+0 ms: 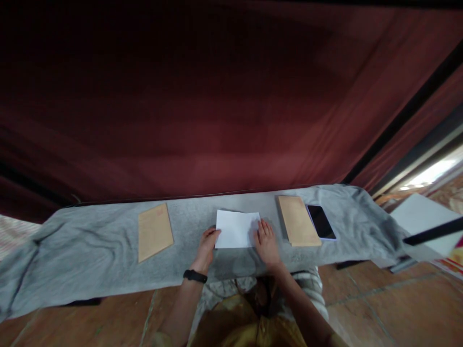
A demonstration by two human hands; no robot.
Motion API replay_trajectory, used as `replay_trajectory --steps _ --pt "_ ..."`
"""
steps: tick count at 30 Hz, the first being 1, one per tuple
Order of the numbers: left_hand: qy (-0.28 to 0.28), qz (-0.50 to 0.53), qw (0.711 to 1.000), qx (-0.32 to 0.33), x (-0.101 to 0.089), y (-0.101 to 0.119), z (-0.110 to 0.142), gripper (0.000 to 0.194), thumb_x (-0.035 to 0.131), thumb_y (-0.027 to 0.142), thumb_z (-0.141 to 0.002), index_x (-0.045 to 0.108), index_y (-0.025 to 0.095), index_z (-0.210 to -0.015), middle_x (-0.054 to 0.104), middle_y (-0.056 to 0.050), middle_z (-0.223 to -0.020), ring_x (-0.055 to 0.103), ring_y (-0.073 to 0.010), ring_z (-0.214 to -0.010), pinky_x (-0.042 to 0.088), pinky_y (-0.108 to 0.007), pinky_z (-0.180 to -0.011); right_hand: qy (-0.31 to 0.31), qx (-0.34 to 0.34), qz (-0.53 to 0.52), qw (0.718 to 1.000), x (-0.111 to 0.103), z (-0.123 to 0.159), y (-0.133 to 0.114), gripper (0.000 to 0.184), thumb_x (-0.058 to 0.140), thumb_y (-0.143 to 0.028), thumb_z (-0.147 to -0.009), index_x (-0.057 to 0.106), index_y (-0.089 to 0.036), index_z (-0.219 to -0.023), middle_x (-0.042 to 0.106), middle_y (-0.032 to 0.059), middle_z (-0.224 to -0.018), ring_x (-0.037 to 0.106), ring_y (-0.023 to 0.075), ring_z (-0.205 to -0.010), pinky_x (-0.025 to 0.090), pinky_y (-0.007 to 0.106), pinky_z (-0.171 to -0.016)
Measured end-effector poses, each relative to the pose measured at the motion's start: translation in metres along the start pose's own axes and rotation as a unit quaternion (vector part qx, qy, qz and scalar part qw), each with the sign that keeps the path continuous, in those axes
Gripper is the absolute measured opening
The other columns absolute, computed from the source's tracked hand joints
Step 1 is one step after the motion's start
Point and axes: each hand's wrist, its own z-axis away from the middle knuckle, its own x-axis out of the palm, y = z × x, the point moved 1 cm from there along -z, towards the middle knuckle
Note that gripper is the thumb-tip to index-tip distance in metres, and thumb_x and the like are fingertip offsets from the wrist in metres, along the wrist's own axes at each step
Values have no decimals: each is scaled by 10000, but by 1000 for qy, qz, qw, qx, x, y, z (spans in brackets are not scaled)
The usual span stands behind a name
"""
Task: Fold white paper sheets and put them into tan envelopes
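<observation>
A white sheet of paper, seemingly folded, lies on the grey cloth in front of me, its top edge slightly wavy. My left hand pinches its left edge, thumb on top and fingers curled beside it. At the opposite edge, my right hand rests palm down with fingers stretched out, touching the paper's right side. A brown envelope lies apart to the left. To the right, another brown envelope, or a stack of them, sits beside a dark-screened phone.
The grey cloth covers a long narrow surface, wrinkled at both ends. A dark red fabric wall rises right behind it. White sheets stand past the right end, near a black bar. Tiled floor shows below.
</observation>
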Motion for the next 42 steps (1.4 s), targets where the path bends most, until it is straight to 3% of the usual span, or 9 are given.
replay_trajectory --steps 5,10,13,16,19,27,34,39,42 --pt "-39 21 999 -4 14 31 16 328 763 454 -602 631 175 -715 641 13 -642 583 -140 -588 450 -251 -555 -61 -71 -83 992 -17 10 -55 748 476 -332 -935 187 -183 -1608 289 121 -1643 285 276 -1511 299 528 -1211" --pt "-142 47 987 55 28 69 39 462 585 594 -857 676 180 -1043 730 -99 -1067 693 -209 -929 533 -281 -720 8 57 -278 959 -49 -19 -85 529 297 -328 -1011 444 -191 -1500 545 112 -1477 507 228 -1365 421 430 -1138" --pt "-76 57 995 31 24 67 47 475 511 553 -947 591 214 -1270 608 -124 -1378 618 -231 -1204 545 -289 -808 76 214 -478 849 -65 -36 -80 503 343 -492 -1008 588 -200 -1336 710 99 -1228 677 239 -1092 566 364 -894" --pt "-37 89 992 -87 21 43 53 593 723 431 -840 518 215 -1353 673 -126 -1267 670 -230 -1097 551 -278 -741 130 306 -620 710 -67 -38 -75 429 512 -551 -927 620 -229 -1188 735 52 -1118 709 215 -949 574 309 -749" --pt "-95 144 978 -115 23 18 55 744 823 308 -728 501 202 -1390 745 -82 -1064 717 -198 -880 558 -273 -707 152 340 -651 662 -54 -28 -69 359 575 -499 -867 608 -230 -1102 734 40 -1054 711 197 -903 567 292 -724" --pt "-75 -159 984 29 2 -1 5 857 624 69 -756 325 166 -1553 756 -16 -892 706 -189 -748 569 -301 -742 148 341 -485 791 -10 11 -9 491 609 -426 -749 598 -223 -1196 703 45 -945 655 188 -779 555 298 -638" --pt "-48 -437 879 182 -6 -14 -3 636 540 50 -792 531 155 -1419 657 -120 -1283 677 -223 -1084 524 -336 -996 139 230 -311 911 -13 34 12 422 498 -338 -868 603 -186 -1247 614 137 -1230 620 233 -1045 548 398 -865" --pt "4 -542 795 272 10 -19 21 529 486 191 -929 490 147 -1456 437 -178 -1541 484 -325 -1360 413 -491 -1119 85 128 -263 952 -15 11 -9 411 398 -322 -978 572 -213 -1334 561 130 -1373 536 242 -1276 473 464 -1058" --pt "-39 -562 758 329 34 -26 26 520 402 270 -999 432 132 -1499 363 -163 -1602 322 -313 -1484 310 -506 -1193 22 65 -243 968 3 -14 -32 455 323 -330 -1035 518 -177 -1417 549 136 -1445 500 221 -1347 419 448 -1134"
